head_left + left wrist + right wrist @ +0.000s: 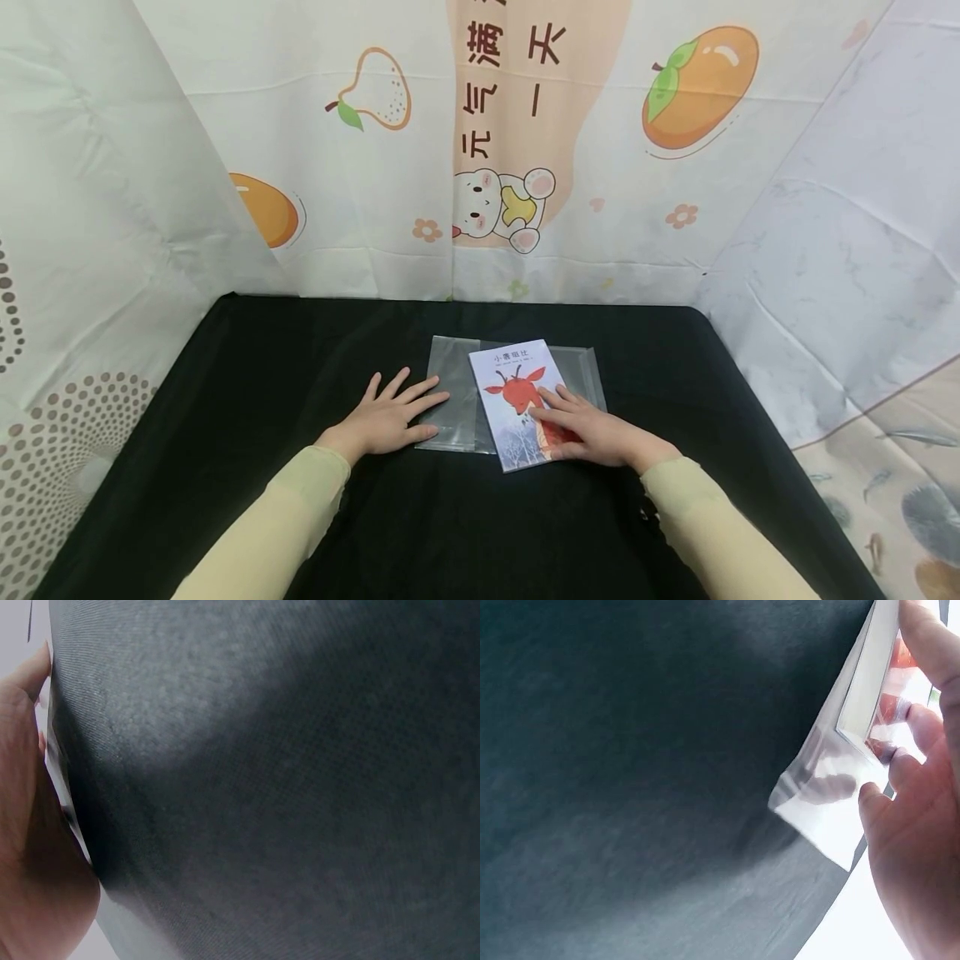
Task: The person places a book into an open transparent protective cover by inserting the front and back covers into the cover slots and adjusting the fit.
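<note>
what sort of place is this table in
Perhaps a makeshift booth for tabletop work: a fruit-printed curtain hangs behind a black-covered table, and more pale hangings enclose its sides.

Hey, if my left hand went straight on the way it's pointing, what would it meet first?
Probably the left side of the rectangular, pale-covered book with the red deer. Your left hand reaches over the clear, flat plastic bag toward it, though height is hard to judge.

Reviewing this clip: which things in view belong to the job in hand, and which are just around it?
In the job:
deer-covered booklet, under the right hand
clear plastic bag, beneath the booklet, the left hand at its edge

Just around:
black cloth
fruit-printed backdrop
</note>
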Tool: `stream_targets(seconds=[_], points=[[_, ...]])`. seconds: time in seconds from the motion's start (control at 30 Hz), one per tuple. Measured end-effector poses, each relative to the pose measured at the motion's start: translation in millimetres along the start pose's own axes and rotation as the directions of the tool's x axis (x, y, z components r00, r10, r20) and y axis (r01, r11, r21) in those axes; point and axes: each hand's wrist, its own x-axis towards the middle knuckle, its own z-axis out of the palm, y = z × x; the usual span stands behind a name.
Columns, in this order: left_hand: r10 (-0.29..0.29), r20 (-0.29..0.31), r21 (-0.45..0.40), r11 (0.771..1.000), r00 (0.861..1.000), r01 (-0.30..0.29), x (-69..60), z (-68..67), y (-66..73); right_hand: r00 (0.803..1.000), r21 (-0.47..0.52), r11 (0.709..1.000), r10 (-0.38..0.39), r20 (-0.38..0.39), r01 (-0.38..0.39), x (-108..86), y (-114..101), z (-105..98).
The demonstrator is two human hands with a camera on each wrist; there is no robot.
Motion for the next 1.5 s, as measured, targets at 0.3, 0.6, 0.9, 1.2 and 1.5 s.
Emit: stream_targets(seconds=[0.3, 0.6, 0.9, 1.2, 1.5], points=[[0.007, -0.004, 0.0, 1.0, 1.0, -0.007, 0.0, 1.3, -1.6, 1.0, 0.004, 1.0, 0.001, -0.013, -0.001, -7.6, 5.3, 0.6], [0.03, -0.021, -0.002, 1.0, 0.999, -0.03, -0.8, 1.3, -1.5, 1.0, -0.007, 1.0, 0.007, -0.022, -0.008, -13.2, 7.9, 0.9], [0.031, -0.018, -0.018, 0.999, 0.999, -0.032, -1.8, 0.3, -0.9, 0.999, -0.016, 1.0, 0.015, -0.045, -0.016, -16.9, 11.7, 2.8], [0.036, -0.031, -0.013, 0.999, 0.999, -0.036, -5.6, -1.4, 0.9, 0.997, -0.052, 0.999, 0.007, -0.072, -0.011, -19.3, 13.5, 4.1], [-0.002, -0.018, 0.027, 1.0, 1.0, 0.003, -10.2, -3.2, 5.8, 0.996, -0.064, 0.998, 0.018, -0.091, -0.024, -21.3, 13.5, 4.4]])
